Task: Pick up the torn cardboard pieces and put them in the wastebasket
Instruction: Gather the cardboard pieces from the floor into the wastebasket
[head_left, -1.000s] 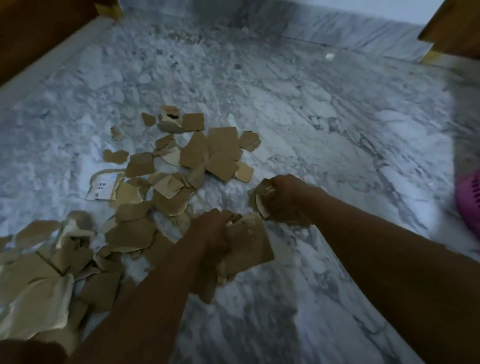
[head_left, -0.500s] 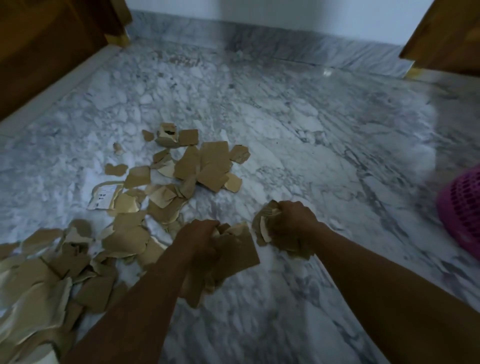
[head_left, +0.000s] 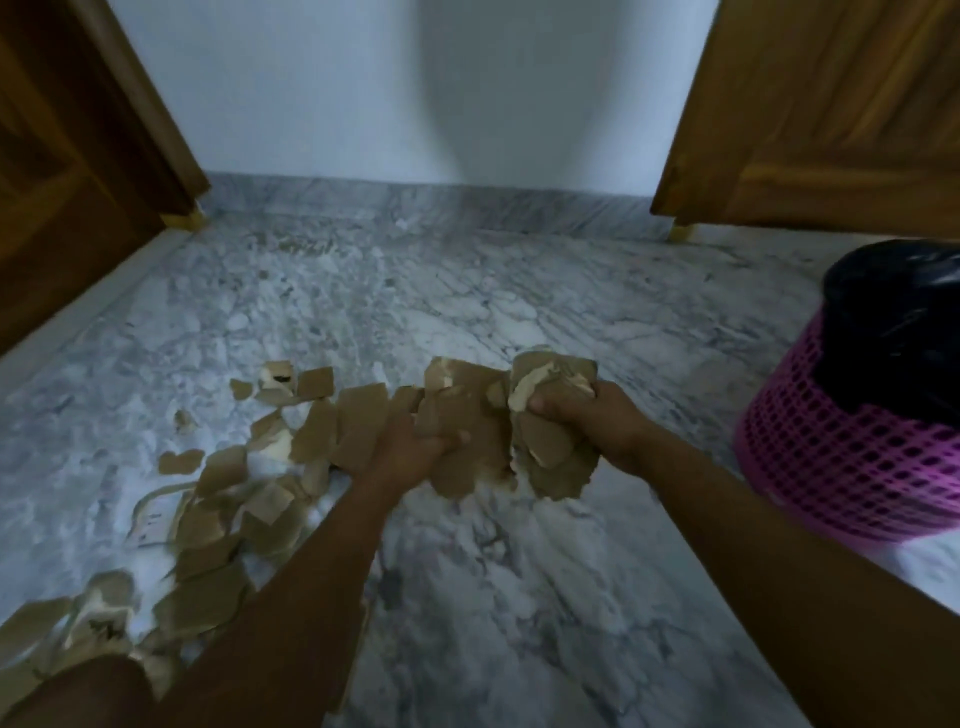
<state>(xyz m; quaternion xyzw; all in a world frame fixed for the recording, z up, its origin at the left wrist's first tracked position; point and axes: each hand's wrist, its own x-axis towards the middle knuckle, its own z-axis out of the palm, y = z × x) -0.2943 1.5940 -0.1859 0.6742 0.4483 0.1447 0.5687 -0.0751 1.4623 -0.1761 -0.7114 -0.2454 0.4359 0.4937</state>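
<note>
A: Material?

B: Torn cardboard (head_left: 234, 493). Brown face, pale core at the rips. Light, by my guess. Each scrap is fairly stiff but bends and crumples, and nothing here is fragile. Flat scraps slide on one another, so a bundle may shed from its lower edge.

A: Best hold?

B: Squeeze a stack across its middle, thumb on one face and fingers on the other. Scraps flat on the marble floor (head_left: 493, 597) probably need raking into a heap, or lifting by an edge first.

A: Hands?

B: Both full. Left hand (head_left: 410, 452): fingers curled round a wad of flattish pieces. Right hand (head_left: 587, 421): clenched on a more crumpled wad, thumb across the front. The wads meet between the hands, touching or only overlapping; I cannot tell. Both seem held up off the floor.

A: The rest?

B: Scattered on the floor to the left of the left forearm, running from beside the left hand toward the near-left corner. Some are hidden behind the forearm.

A: Wastebasket?

B: Wastebasket (head_left: 852, 457): pink mesh with a black liner (head_left: 893, 312), standing on the floor to the right of the right hand, near but apart. Its far side is cut off by the frame edge. Neither wad is over it yet.
</note>
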